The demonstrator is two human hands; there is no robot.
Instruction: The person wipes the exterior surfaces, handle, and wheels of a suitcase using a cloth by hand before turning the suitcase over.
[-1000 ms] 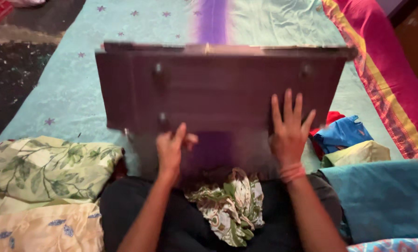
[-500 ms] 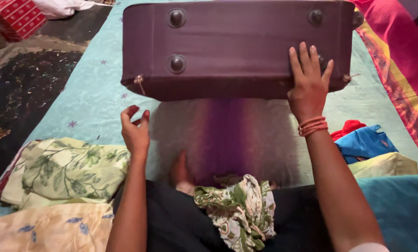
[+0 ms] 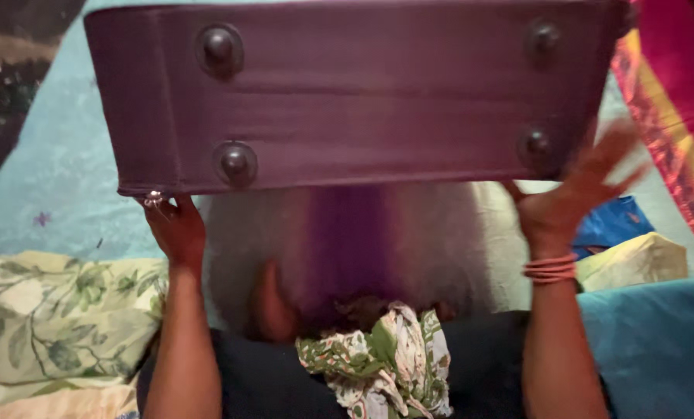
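Suitcase (image 3: 347,101) nearer; left fingers (image 3: 178,225) curl under it, right fingers (image 3: 595,167) spread, blurred.

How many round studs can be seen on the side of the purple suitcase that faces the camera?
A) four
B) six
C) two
A: the purple suitcase shows four round studs, two near its left end and two near its right end, while the left hand is under its lower left corner.
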